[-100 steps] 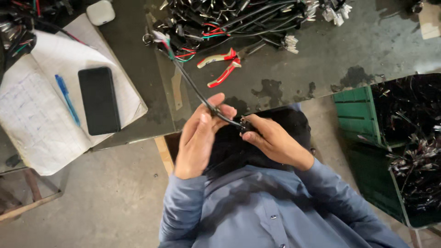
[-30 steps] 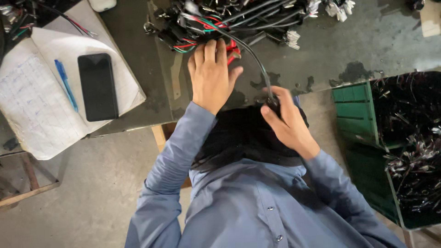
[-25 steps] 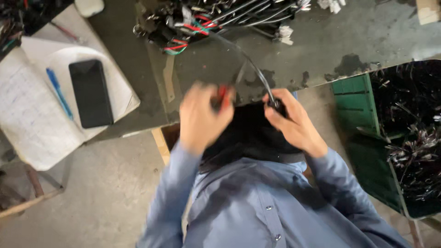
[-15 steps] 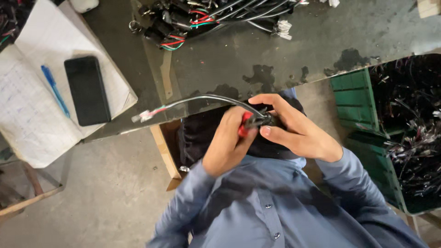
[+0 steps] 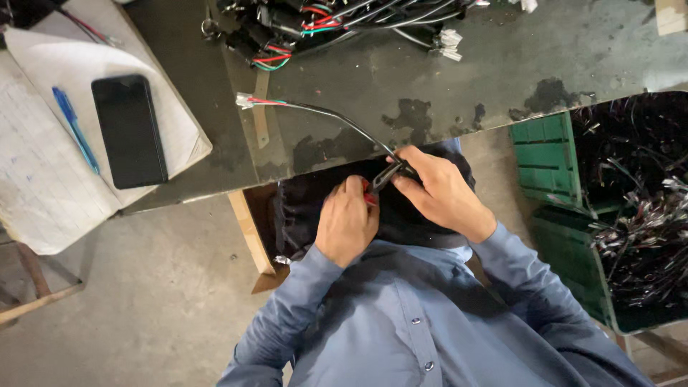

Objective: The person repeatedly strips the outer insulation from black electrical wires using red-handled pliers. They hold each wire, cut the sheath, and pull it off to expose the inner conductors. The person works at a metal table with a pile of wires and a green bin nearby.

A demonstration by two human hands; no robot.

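My left hand (image 5: 347, 228) is closed around the red handles of a pair of cutters (image 5: 375, 186), whose jaws meet a black cable (image 5: 344, 122) right at my right hand. My right hand (image 5: 438, 193) pinches that cable at the table's near edge. The cable arcs up and left over the dark worktable (image 5: 444, 86) and ends in a white connector with red and green wires (image 5: 247, 101). Both hands are over my lap, above dark trousers.
A pile of wire harnesses (image 5: 337, 21) lies at the table's far side. At left, an open notebook (image 5: 43, 179) carries a black phone (image 5: 129, 130) and a blue pen (image 5: 75, 129). A green crate (image 5: 552, 165) full of cables stands at right.
My left hand reached to the table, took the red-handled cutters and came back to my lap. The cable's free end now lies out to the left, and the cutters are at the cable.
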